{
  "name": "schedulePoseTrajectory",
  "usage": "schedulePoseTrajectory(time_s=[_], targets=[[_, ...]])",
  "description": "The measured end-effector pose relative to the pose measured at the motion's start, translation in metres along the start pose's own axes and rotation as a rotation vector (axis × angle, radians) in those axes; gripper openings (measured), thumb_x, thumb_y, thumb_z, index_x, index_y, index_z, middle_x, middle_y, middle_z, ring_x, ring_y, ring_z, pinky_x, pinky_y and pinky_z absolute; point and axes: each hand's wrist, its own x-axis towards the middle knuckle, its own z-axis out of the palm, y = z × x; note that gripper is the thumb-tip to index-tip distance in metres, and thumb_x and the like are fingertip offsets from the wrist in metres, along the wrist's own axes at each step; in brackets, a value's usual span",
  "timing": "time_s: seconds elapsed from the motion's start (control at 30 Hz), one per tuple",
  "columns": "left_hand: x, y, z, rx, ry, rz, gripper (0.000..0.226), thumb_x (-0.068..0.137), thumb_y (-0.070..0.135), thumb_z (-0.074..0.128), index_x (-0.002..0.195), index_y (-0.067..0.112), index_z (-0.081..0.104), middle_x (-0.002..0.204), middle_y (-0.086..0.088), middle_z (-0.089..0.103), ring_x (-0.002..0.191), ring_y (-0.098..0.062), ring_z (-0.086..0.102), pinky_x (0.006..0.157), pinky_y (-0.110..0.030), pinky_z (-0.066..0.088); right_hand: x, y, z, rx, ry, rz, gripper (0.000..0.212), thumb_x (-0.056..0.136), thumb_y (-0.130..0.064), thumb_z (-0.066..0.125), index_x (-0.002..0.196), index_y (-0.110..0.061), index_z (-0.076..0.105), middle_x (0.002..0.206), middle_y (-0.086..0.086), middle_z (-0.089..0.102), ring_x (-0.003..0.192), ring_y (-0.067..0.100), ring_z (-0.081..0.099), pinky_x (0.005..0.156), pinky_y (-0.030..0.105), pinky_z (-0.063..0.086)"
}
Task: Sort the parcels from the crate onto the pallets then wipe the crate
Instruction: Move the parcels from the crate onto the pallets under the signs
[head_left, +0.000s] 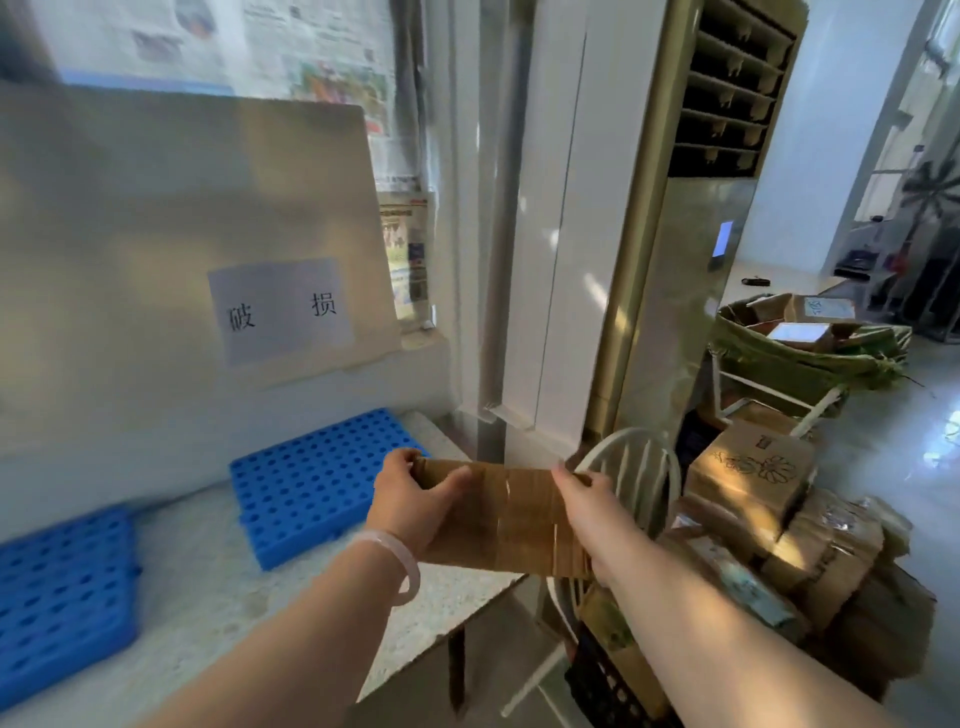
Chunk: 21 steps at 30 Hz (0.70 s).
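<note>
Both hands gripping one cardboard parcel (498, 514), left hand (410, 499) clasping its left end, right hand (584, 499) its right, blue pallet (311, 483) just beside, more parcels (748, 467) stacked at right

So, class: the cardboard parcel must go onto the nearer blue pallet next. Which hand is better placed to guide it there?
The left hand. It grips the parcel end nearest the blue pallet, while the right hand holds the far end, beside the stacked boxes.

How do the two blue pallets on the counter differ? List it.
The right blue pallet sits farther back, under the sign with two characters, wholly in view. The left blue pallet lies nearer and is cut off by the frame edge. Both are bare, perforated and flat on the counter.
</note>
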Motion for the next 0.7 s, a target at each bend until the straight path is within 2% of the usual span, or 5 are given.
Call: schedulePoseTrajectory(time_s=[0.17, 0.33, 0.47, 0.6, 0.7], targets=[[0.017, -0.026, -0.072, -0.094, 0.243, -0.111, 0.047, 0.086, 0.040, 0.070, 0.122, 0.019, 0.048, 0.119, -0.002, 0.046, 0.098, -0.019, 0.051, 0.084, -0.034, 0.044, -0.011, -0.012, 0.086, -0.043, -0.079, -0.095, 0.047, 0.099, -0.053, 0.042, 0.137, -0.027, 0.037, 0.121, 0.006, 0.052, 0.106, 0.027, 0.055, 0.096, 0.051, 0.050], [0.037, -0.054, -0.137, -0.077, 0.239, -0.097, 0.055, 0.084, 0.029, 0.066, 0.136, 0.027, 0.050, 0.129, -0.001, 0.049, 0.104, -0.018, 0.056, 0.094, -0.042, 0.052, -0.021, -0.028, 0.161, -0.071, -0.211, -0.131, 0.053, 0.101, -0.033, 0.044, 0.150, -0.030, 0.024, 0.124, 0.000, 0.050, 0.102, 0.019, 0.054, 0.094, 0.045, 0.051], [0.051, -0.073, -0.178, -0.136, 0.229, -0.091, 0.051, 0.088, 0.017, 0.062, 0.137, 0.027, 0.050, 0.125, 0.002, 0.052, 0.093, -0.011, 0.056, 0.080, -0.029, 0.052, -0.028, -0.040, 0.206, -0.063, -0.274, -0.166, 0.065, 0.095, -0.026, 0.051, 0.152, -0.035, 0.022, 0.132, 0.001, 0.053, 0.111, 0.021, 0.055, 0.094, 0.046, 0.053], [0.065, -0.088, -0.213, -0.046, 0.198, -0.053, 0.072, 0.083, 0.013, 0.065, 0.149, 0.022, 0.035, 0.135, 0.000, 0.041, 0.117, -0.017, 0.046, 0.096, -0.032, 0.042, -0.032, -0.049, 0.241, -0.102, -0.267, -0.189, 0.072, 0.092, -0.029, 0.059, 0.153, -0.030, 0.022, 0.132, 0.000, 0.051, 0.111, 0.022, 0.055, 0.096, 0.046, 0.052], [0.073, -0.096, -0.233, 0.053, 0.154, -0.079, 0.086, 0.084, 0.016, 0.068, 0.155, 0.021, 0.020, 0.140, -0.007, 0.029, 0.114, -0.018, 0.040, 0.098, -0.031, 0.039, -0.029, -0.051, 0.261, -0.183, -0.235, -0.203, 0.082, 0.090, -0.038, 0.066, 0.155, -0.025, 0.018, 0.144, 0.004, 0.042, 0.123, 0.026, 0.050, 0.098, 0.042, 0.049]])
